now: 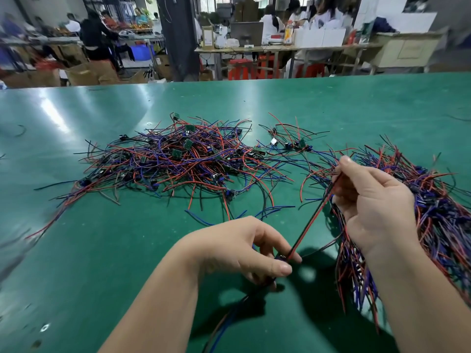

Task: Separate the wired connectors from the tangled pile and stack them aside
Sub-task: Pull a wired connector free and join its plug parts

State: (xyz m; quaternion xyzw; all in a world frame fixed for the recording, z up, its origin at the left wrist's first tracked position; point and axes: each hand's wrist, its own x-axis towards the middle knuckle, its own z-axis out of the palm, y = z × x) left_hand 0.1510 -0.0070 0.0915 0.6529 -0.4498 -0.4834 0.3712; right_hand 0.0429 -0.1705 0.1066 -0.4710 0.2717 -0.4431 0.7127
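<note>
A tangled pile of wired connectors [178, 159], red, blue and black leads with small green boards and black plugs, lies mid-table. My left hand [242, 250] pinches a black connector [280, 257] at the near centre. Its red and black wires [313, 215] run taut up to my right hand [372, 200], which pinches them between thumb and fingers. A sorted stack of wired connectors [438, 215] lies under and beside my right hand at the right. More wires trail down from my left hand toward the near edge.
The green table mat [102, 250] stretches wide around the piles. A few loose connectors [288, 143] lie between pile and stack. Beyond the far edge are benches, boxes, red stools and seated people.
</note>
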